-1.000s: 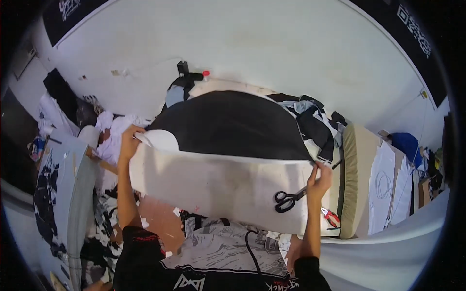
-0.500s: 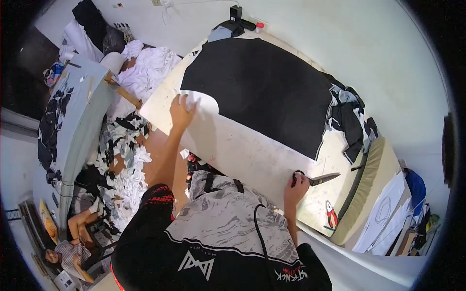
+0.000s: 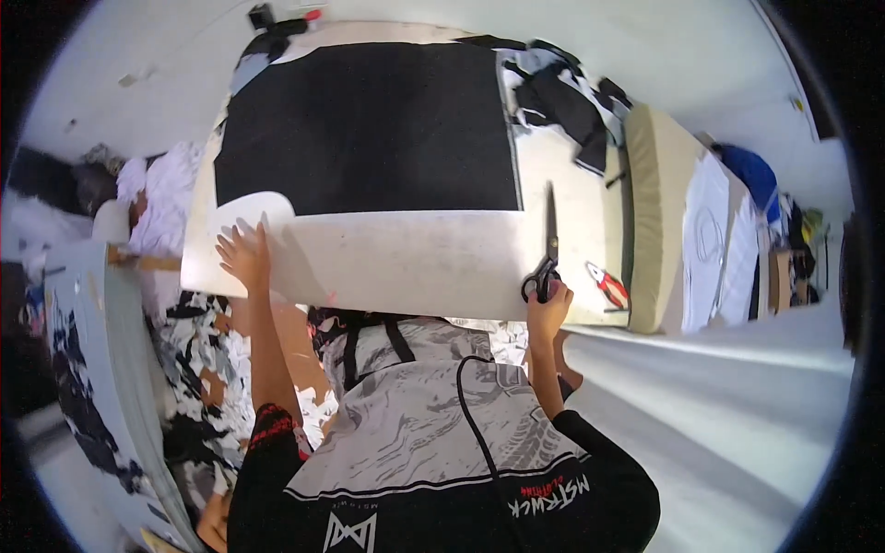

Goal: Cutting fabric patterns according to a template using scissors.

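A large black fabric piece (image 3: 369, 129) lies flat on the pale table (image 3: 415, 263). At its near left corner is a white sheet-like piece (image 3: 277, 203) with a rounded edge. My left hand (image 3: 244, 260) rests on this white area, fingers spread and nothing gripped. On the right, my right hand (image 3: 549, 309) holds large black-handled scissors (image 3: 551, 230) by the handles near the table's front edge. Their blades point away from me, apart from the fabric, and look closed. Red-handled pliers (image 3: 608, 286) lie just right of the scissors.
Black and grey scraps (image 3: 562, 106) are heaped at the table's far right. A beige padded roll (image 3: 650, 221) bounds the right side. Fabric offcuts (image 3: 198, 355) cover the floor at left, beside a bluish panel (image 3: 115, 341). Another person's arm (image 3: 214, 521) shows at lower left.
The view has turned, so the table now appears level and further left. The scissors have swung from pointing right to pointing away from me. My left hand stays on the white area.
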A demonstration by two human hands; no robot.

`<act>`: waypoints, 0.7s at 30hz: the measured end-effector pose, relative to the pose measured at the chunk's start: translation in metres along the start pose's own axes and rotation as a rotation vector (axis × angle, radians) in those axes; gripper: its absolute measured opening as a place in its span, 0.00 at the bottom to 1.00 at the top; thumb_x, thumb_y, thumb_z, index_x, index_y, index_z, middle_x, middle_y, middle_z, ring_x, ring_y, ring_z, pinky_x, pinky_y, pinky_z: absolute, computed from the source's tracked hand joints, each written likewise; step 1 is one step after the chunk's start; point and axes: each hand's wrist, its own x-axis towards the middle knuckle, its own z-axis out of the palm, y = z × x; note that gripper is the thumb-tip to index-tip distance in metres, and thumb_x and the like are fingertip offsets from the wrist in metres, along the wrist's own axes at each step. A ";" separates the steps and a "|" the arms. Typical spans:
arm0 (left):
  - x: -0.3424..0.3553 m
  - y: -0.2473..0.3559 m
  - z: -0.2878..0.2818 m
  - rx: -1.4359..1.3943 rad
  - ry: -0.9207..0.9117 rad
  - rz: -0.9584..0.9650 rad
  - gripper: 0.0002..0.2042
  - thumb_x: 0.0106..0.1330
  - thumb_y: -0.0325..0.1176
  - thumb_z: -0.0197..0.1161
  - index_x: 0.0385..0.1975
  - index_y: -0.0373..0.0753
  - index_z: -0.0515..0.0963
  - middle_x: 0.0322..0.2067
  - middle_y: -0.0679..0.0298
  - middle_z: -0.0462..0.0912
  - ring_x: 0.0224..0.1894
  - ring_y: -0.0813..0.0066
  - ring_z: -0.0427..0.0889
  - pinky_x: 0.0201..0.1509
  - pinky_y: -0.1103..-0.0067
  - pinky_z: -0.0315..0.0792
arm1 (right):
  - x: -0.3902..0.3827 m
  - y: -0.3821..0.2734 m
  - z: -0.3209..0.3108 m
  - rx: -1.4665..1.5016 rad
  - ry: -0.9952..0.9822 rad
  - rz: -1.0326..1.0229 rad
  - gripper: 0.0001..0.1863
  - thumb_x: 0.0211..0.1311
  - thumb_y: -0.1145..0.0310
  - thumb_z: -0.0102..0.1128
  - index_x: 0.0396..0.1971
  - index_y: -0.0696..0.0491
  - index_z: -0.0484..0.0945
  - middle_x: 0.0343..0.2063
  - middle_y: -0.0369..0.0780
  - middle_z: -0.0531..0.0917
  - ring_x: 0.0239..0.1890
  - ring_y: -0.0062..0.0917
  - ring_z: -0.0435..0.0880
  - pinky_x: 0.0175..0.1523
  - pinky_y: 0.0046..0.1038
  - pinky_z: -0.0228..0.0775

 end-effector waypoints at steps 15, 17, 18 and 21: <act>-0.145 0.360 -0.017 -0.685 -0.471 0.818 0.41 0.64 0.54 0.71 0.76 0.49 0.65 0.79 0.44 0.53 0.81 0.40 0.49 0.80 0.42 0.45 | 0.025 0.039 -0.025 0.222 -0.485 0.381 0.05 0.64 0.72 0.58 0.34 0.58 0.80 0.22 0.45 0.84 0.22 0.36 0.85 0.28 0.38 0.75; -0.135 0.352 -0.011 -0.670 -0.438 0.913 0.41 0.64 0.56 0.70 0.77 0.51 0.65 0.79 0.45 0.53 0.81 0.39 0.49 0.80 0.41 0.43 | 0.028 0.016 -0.039 0.257 -0.572 0.399 0.05 0.67 0.73 0.57 0.33 0.57 0.79 0.21 0.41 0.80 0.19 0.30 0.80 0.25 0.34 0.71; -0.138 0.356 -0.014 -0.688 -0.450 0.885 0.42 0.64 0.57 0.70 0.77 0.52 0.64 0.79 0.45 0.52 0.81 0.38 0.48 0.79 0.40 0.43 | 0.035 0.007 -0.044 0.309 -0.626 0.418 0.05 0.69 0.73 0.56 0.31 0.56 0.77 0.19 0.37 0.77 0.16 0.24 0.76 0.21 0.31 0.68; -0.151 0.373 -0.018 -0.721 -0.428 0.848 0.43 0.63 0.58 0.70 0.78 0.55 0.63 0.79 0.46 0.54 0.80 0.34 0.50 0.79 0.38 0.43 | 0.050 0.010 -0.078 0.427 -0.703 0.529 0.11 0.73 0.65 0.59 0.28 0.52 0.75 0.18 0.34 0.74 0.14 0.19 0.71 0.19 0.25 0.61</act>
